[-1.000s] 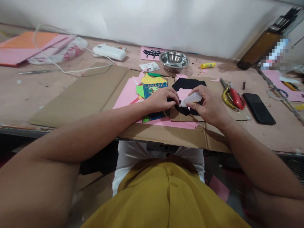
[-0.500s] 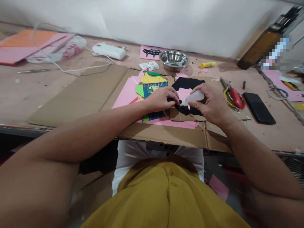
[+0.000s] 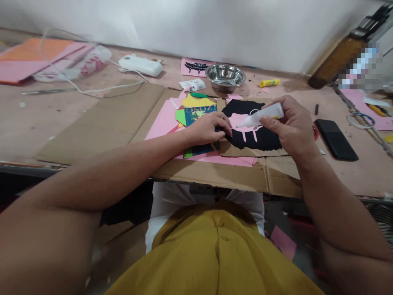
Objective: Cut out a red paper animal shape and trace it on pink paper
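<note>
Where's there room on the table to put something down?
The cardboard is bare left of the pink paper, behind the left arm. The table is bare too, right of the phone. It's crowded in the middle: the left hand, the right hand with its bottle, and black sheet.

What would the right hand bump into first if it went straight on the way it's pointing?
Led by the bottle it holds, the right hand would probably meet the pink cutout first; if it passes above that, the left hand. Its height is hard to judge.
</note>
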Tool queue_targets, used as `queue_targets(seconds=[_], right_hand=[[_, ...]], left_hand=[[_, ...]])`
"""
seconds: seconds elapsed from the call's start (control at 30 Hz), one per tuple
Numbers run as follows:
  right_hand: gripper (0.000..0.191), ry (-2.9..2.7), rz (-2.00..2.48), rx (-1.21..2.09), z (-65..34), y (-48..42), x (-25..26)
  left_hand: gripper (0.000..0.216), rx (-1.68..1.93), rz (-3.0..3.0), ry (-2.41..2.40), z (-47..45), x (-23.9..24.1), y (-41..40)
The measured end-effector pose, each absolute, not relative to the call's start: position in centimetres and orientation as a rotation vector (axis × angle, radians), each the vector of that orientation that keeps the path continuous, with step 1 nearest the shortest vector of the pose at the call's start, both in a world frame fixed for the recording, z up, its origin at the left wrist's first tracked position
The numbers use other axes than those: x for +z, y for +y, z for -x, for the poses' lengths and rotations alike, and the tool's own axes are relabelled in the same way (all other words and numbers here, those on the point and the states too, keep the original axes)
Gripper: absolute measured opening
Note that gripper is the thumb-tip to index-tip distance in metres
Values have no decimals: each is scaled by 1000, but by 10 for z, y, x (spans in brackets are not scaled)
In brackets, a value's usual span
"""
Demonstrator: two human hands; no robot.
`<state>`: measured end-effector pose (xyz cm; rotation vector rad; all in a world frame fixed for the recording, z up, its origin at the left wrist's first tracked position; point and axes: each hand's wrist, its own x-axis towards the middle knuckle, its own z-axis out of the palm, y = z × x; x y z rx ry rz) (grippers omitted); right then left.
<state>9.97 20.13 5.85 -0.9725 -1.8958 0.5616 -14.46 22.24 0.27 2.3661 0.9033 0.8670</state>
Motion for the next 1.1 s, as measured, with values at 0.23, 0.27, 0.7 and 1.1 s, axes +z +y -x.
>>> queue_targets(seconds=[0.23, 0.27, 0.7, 1.1], right_hand=[[30, -1798, 896, 677, -101, 204, 55], [30, -1789, 894, 688, -101, 203, 56], [29, -1803, 930, 685, -101, 203, 56], [29, -1819, 968, 697, -100, 202, 58]], left_hand=[[31, 828, -2473, 837, 148, 2, 220], [31, 828, -2487, 829, 148, 2, 220], [32, 799, -2588, 834, 150, 4, 215], [22, 947, -2948, 741, 151, 3, 209]])
